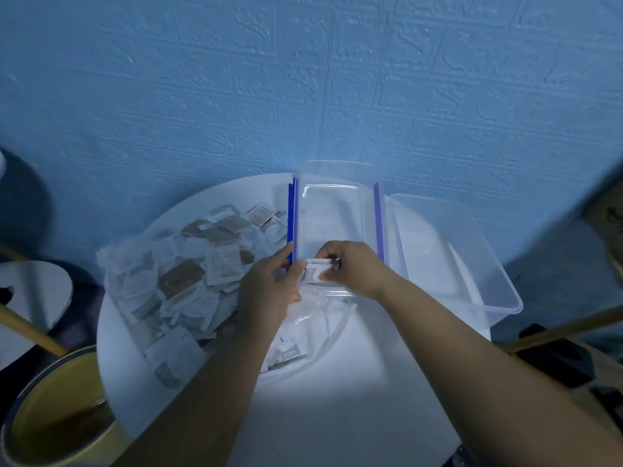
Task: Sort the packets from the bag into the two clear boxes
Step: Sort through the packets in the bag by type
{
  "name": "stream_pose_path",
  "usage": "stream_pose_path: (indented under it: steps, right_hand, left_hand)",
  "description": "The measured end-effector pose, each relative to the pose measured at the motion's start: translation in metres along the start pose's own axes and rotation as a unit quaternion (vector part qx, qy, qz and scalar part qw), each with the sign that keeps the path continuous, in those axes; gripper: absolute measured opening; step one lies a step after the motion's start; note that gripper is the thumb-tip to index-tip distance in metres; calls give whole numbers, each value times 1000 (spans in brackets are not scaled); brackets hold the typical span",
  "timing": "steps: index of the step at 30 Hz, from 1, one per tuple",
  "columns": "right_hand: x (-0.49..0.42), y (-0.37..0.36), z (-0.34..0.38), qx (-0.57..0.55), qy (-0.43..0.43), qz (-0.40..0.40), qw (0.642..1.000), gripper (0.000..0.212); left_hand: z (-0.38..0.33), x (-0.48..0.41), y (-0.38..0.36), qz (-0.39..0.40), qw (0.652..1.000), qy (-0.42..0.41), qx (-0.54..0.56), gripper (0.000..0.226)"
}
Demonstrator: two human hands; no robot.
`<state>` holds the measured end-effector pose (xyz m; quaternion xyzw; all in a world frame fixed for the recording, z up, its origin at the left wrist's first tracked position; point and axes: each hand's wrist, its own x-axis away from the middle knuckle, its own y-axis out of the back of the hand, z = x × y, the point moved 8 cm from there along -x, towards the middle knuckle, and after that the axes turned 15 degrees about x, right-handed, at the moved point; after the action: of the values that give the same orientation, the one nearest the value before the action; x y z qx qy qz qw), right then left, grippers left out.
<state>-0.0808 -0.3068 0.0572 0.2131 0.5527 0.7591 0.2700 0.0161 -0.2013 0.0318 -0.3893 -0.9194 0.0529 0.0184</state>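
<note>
A clear bag [175, 281] full of several small white and brown packets lies on the left of the round white table [354, 392]. A clear box with blue clips [337, 210] stands at the table's far middle, and a second clear box [448, 251] sits to its right. Both my hands hold one small white packet [315, 273] over the near end of the blue-clipped box. My left hand [269, 291] grips its left edge, and my right hand [354, 267] pinches its top and right side.
A crumpled clear wrapper with a few packets [296, 342] lies just in front of the boxes. A yellow round bin [57, 409] stands at the lower left beside the table. Wooden sticks [30, 328] and dark items flank the table. A blue textured wall [303, 79] is behind.
</note>
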Motion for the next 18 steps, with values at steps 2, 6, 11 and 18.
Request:
stream_pose_path:
  steps: [2, 6, 11, 18]
  right_hand:
    - [4, -2, -1, -23, -4, 25, 999, 19]
    - [12, -4, -3, -44, 3, 69, 997, 21]
    - [11, -4, 2, -20, 23, 35, 999, 17]
    - [27, -1, 7, 15, 61, 32, 997, 44]
  left_hand:
    - [2, 3, 1, 3, 1000, 3, 5, 38]
    - [3, 6, 1, 6, 1000, -1, -10, 40]
    - [5, 5, 1, 1, 1000, -6, -15, 39]
    - [7, 2, 2, 5, 1000, -3, -24, 38]
